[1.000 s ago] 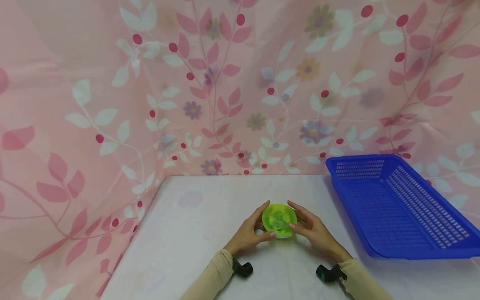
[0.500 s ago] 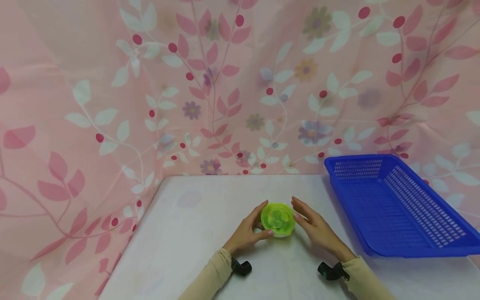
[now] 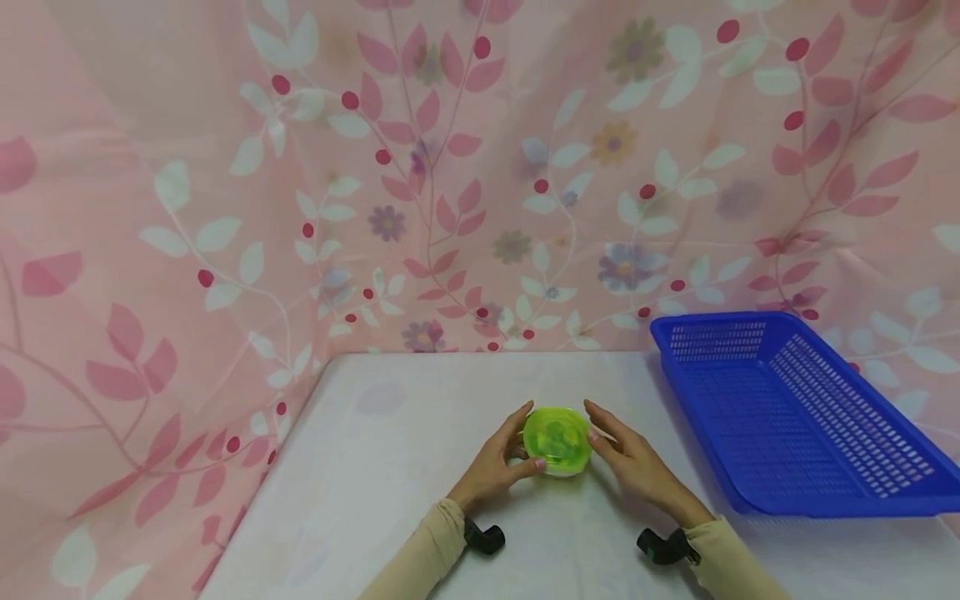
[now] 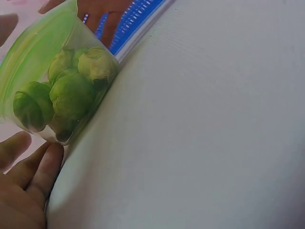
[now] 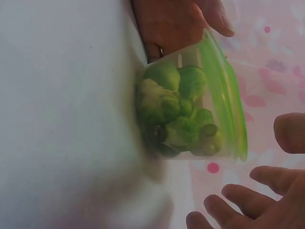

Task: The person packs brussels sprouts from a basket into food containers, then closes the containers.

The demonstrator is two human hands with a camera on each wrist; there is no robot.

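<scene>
A clear plastic container with a translucent green lid (image 3: 557,440) stands on the table between the two hands. Brussels sprouts (image 4: 72,94) show through its side in both wrist views. Beside its left side is the left hand (image 3: 495,462), fingers spread loosely; in the left wrist view the fingertips (image 4: 50,157) touch or nearly touch the container's lower wall. Seen from the right wrist, the left thumb (image 5: 217,16) points past the lid without gripping it. The right hand (image 3: 636,462) is held to the right of the container, its spread fingers (image 5: 245,200) apart from it.
A blue perforated plastic basket (image 3: 780,417) stands at the right of the white table (image 3: 375,475). A pink floral curtain (image 3: 450,167) hangs behind the table and down its left side. Black wrist cameras (image 3: 663,546) sit on the sleeves.
The right hand has drawn back slightly to the right, its fingers leaving the container. The left hand keeps nearly the same place beside it. The container has barely moved.
</scene>
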